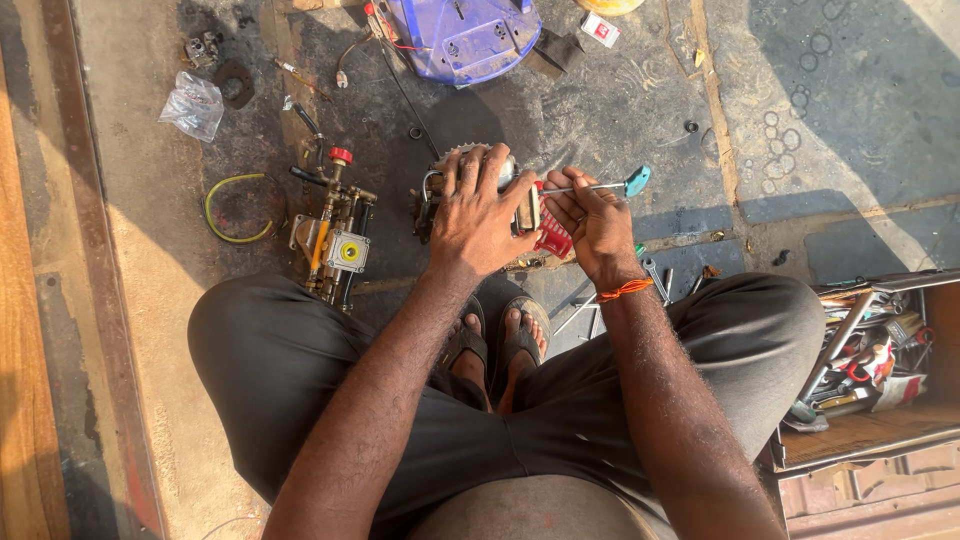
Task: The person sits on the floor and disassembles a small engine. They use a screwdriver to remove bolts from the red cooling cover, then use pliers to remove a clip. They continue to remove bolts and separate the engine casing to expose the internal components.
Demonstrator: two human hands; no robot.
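I squat over a small engine (437, 190) that stands on the concrete floor just in front of my feet. My left hand (478, 212) is spread over its top and presses down on it. My right hand (596, 228) grips a screwdriver (610, 186) with a teal handle, its shaft lying level and pointing left at the engine. A red plastic part (553, 240) shows between my two hands. An orange thread is tied round my right wrist.
A brass pump assembly (334, 232) with a red cap lies left of the engine, beside a yellow hose loop (236, 206). A purple plastic cover (465, 38) lies ahead, a plastic bag (194, 104) at far left. An open toolbox (868, 362) of tools stands at right.
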